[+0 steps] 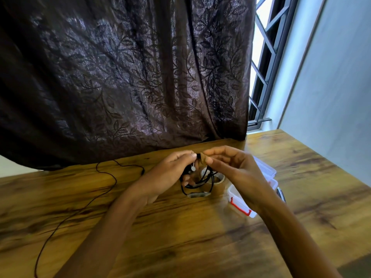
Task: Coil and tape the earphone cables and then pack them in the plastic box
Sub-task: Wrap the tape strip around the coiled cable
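Both hands, left (170, 173) and right (236, 169), pinched tape (203, 158) around the coil (197, 185) above the surface (180, 227), grips closed.

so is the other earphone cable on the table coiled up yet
No, the second earphone cable lies loose and uncoiled across the table on the left, while both hands work on the coiled bundle.

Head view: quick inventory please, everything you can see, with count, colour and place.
coiled earphone cable: one, black, held above the table between both hands
tape piece: one, brown, pinched at the coil's top
tape roll: one, brown, on the table behind the coil
loose earphone cable: one, black, trailing across the table's left
plastic box: one, clear with red latch, open, under the right forearm
table: one, wood grain
curtain: one, dark brown, behind
left hand: on coil
right hand: on tape
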Available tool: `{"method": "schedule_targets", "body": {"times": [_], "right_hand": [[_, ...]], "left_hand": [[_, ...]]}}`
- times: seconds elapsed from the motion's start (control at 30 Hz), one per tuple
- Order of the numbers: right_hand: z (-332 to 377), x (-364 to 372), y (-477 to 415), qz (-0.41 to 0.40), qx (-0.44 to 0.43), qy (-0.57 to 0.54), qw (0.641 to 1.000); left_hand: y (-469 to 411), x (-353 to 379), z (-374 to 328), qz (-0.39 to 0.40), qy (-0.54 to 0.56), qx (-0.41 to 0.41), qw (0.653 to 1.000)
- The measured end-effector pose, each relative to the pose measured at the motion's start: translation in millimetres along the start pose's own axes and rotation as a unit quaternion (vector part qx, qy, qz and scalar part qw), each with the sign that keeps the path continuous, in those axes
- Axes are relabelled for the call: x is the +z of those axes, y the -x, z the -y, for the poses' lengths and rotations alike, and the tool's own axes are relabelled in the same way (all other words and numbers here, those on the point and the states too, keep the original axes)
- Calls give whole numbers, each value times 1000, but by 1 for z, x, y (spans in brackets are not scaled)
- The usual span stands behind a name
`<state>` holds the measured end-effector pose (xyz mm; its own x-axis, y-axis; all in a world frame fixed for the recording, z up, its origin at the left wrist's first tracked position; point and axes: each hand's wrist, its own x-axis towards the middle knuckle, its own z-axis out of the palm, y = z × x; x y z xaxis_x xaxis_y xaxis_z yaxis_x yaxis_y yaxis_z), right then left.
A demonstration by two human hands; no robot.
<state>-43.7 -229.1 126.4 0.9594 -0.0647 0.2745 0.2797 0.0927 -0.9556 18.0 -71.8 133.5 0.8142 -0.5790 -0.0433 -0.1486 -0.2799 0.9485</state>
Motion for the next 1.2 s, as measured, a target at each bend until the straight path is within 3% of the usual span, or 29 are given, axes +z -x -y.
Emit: {"method": "schedule_targets", "body": {"times": [0.13,0.37,0.57,0.83,1.2], "right_hand": [[-3,0,0,-20,-32,51,998],[-4,3,1,-54,-110,220,968],[0,0,4,-65,-108,165,978],[-4,-9,3,-66,-98,176,977],[-5,-11,4,-49,-104,212,970]], "left_hand": [[1,5,-6,0,23,-2,1000],[2,19,-20,-71,-1,-1,997],[-1,18,-13,-56,44,-4,997],[2,15,-10,3,39,5,999],[1,17,-5,-5,30,19,999]]}}
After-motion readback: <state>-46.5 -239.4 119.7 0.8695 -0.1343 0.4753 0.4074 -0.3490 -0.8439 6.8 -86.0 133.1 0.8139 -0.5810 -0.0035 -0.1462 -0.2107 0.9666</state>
